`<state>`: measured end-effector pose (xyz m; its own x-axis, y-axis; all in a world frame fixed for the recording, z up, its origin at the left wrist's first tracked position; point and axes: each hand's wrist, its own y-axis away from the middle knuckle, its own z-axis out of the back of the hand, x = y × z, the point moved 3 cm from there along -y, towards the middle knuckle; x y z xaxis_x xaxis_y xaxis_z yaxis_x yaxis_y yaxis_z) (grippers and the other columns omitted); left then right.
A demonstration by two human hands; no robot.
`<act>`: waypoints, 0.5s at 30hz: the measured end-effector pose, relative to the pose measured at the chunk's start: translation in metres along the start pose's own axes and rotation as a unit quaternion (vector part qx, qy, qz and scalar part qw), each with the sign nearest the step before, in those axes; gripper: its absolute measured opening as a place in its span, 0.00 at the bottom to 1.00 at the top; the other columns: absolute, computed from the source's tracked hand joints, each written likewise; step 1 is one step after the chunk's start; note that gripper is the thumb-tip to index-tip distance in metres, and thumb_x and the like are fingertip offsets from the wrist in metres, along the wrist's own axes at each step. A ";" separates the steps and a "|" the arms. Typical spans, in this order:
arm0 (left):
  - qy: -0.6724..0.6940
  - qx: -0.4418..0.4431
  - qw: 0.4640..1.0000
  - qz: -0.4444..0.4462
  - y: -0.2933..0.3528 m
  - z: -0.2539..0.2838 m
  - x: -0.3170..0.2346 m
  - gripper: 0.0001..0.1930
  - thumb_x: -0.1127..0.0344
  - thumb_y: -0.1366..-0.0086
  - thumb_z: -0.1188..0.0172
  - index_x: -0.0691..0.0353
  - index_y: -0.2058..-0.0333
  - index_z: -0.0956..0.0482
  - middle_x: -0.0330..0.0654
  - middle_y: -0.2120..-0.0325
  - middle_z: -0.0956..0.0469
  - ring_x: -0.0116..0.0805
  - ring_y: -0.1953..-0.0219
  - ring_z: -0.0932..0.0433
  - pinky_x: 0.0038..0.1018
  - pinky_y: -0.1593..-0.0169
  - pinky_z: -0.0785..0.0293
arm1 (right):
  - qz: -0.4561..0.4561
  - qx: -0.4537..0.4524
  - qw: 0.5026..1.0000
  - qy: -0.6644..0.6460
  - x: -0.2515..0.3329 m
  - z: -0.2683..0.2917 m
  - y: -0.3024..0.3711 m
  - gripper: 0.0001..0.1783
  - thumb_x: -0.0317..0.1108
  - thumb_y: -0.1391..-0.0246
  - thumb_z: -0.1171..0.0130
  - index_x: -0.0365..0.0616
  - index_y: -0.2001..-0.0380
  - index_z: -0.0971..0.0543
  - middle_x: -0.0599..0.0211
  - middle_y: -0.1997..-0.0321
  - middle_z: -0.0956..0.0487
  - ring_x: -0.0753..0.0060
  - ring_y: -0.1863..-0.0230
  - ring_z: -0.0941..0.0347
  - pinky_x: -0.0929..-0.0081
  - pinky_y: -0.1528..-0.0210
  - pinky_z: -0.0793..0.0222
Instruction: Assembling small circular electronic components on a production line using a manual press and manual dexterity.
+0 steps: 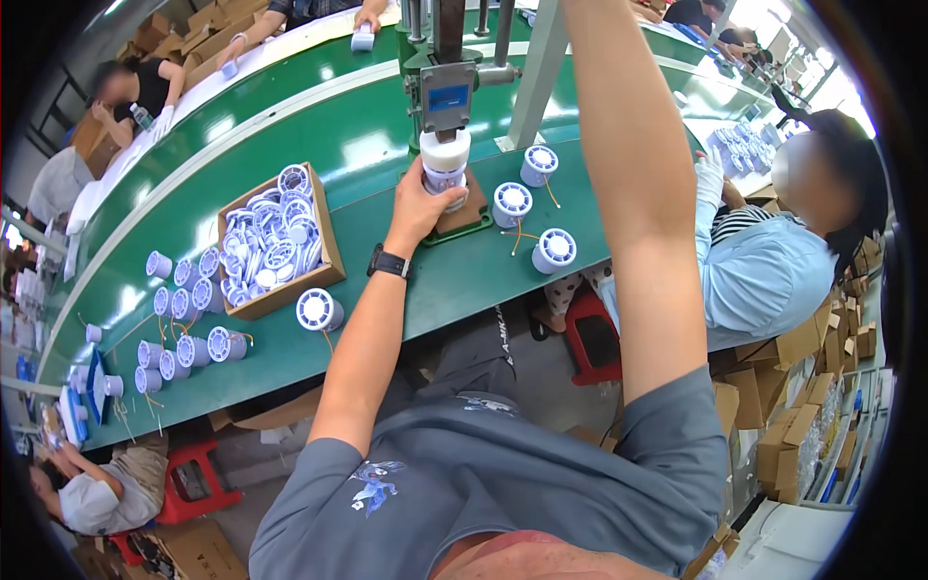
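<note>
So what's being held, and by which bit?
The left hand holds a white cylindrical housing by its side, under the press. The right hand is out of view.

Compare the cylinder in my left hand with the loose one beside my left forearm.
The gripped cylinder stands under the press, held by the left hand; the loose cylinder rests on the green bench, unheld. The gripped cylinder's top is covered by a white round piece; the loose cylinder's slotted top shows. Both are pale.
</note>
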<state>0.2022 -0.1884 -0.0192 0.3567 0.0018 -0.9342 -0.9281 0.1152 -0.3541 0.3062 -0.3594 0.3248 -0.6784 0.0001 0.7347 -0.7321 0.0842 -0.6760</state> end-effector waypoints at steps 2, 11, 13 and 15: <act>-0.110 -0.016 0.994 -0.020 0.006 0.003 -0.005 0.30 0.66 0.52 0.27 0.64 0.49 0.26 0.47 0.58 0.18 0.38 0.56 0.19 0.32 0.51 0.25 | -0.021 0.002 0.998 -0.057 -0.001 -0.008 0.006 0.14 0.35 0.43 0.48 0.33 0.67 0.22 0.71 0.83 0.30 0.78 0.85 0.38 0.78 0.81 0.40; -0.117 -0.047 0.992 -0.020 0.009 -0.001 -0.004 0.33 0.65 0.54 0.27 0.63 0.48 0.26 0.48 0.59 0.18 0.43 0.57 0.18 0.33 0.52 0.24 | 0.304 -0.029 0.951 0.038 -0.045 0.059 0.347 0.13 0.31 0.47 0.50 0.30 0.69 0.23 0.53 0.71 0.24 0.53 0.63 0.23 0.54 0.57 0.29; -0.088 -0.032 0.995 -0.037 -0.007 0.001 -0.007 0.34 0.64 0.55 0.27 0.63 0.46 0.27 0.49 0.58 0.18 0.44 0.57 0.18 0.34 0.52 0.24 | 0.248 -0.051 0.963 0.096 -0.052 0.055 0.358 0.14 0.33 0.47 0.53 0.30 0.70 0.23 0.54 0.72 0.24 0.52 0.63 0.23 0.58 0.57 0.29; -0.077 -0.016 0.997 -0.028 0.009 0.008 -0.007 0.35 0.63 0.55 0.27 0.62 0.46 0.27 0.49 0.58 0.18 0.45 0.57 0.18 0.34 0.52 0.24 | 0.234 -0.066 0.960 0.139 -0.045 0.042 0.356 0.15 0.30 0.48 0.55 0.29 0.70 0.23 0.54 0.73 0.24 0.51 0.62 0.23 0.60 0.57 0.29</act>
<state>0.1918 -0.1797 -0.0153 0.4177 0.1493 -0.8963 -0.9084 0.0876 -0.4088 0.0738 -0.3714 0.0490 -0.8752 0.3324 0.3516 -0.3245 0.1357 -0.9361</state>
